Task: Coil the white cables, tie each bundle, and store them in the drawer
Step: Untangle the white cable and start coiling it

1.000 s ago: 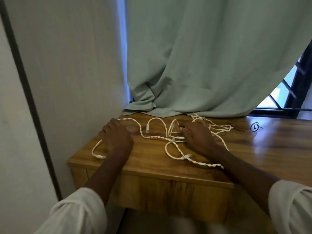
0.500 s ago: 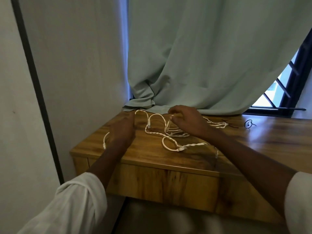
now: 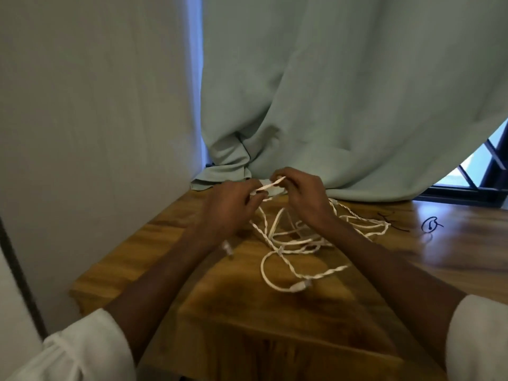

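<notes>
Above the far edge of the wooden table [image 3: 170, 259], toward 12 o'clock, both hands are raised and hold one short stretch of white cable between them. Left hand [image 3: 228, 213]: fingers curled, thumb and fingertips pinching the cable's left end. Right hand [image 3: 305, 196]: fingers curled, pinching the same stretch at its right end, just beside the left hand at 2 o'clock from it. The white cables [image 3: 297, 240] hang from this grip and lie in a loose tangle on the table surface below and at 5 o'clock of the hands; one loop with a connector [image 3: 299, 285] reaches nearest the viewer. A second connector [image 3: 227, 247] shows beside the left wrist. Pale green curtain [image 3: 343, 105] drapes onto the table at 12 o'clock. Thin dark ties [image 3: 430, 225] lie on the table at 3 o'clock, well apart from the cables.
</notes>
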